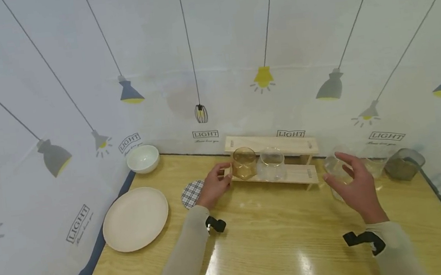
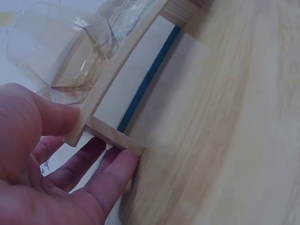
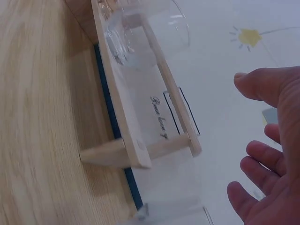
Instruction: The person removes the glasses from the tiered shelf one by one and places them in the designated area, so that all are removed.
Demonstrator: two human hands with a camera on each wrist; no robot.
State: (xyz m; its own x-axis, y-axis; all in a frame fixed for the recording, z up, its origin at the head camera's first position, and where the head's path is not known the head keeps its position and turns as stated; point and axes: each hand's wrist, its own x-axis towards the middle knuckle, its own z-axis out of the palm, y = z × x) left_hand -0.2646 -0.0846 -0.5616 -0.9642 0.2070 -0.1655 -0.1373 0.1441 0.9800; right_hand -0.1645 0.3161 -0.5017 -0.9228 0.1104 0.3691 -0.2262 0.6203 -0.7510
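A two-tier wooden rack (image 1: 297, 175) stands at the back of the table. An amber glass (image 1: 244, 165) and a clear glass (image 1: 273, 168) sit side by side on its lower board. My left hand (image 1: 213, 187) grips the rack's left end; in the left wrist view, the thumb lies at the board end and fingertips touch the leg (image 2: 112, 134). My right hand (image 1: 357, 186) is beyond the rack's right end, thumb and fingers spread, holding nothing. Behind it stands a clear drinking glass (image 1: 330, 163), partly hidden by the fingers.
Farther right are another clear glass (image 1: 375, 167) and a grey faceted glass bowl (image 1: 404, 165). At left lie a cream plate (image 1: 135, 218), a pale bowl (image 1: 143, 159) and a checked coaster (image 1: 190, 194). Printed sheeting (image 1: 233, 101) rises behind the table (image 1: 269, 234).
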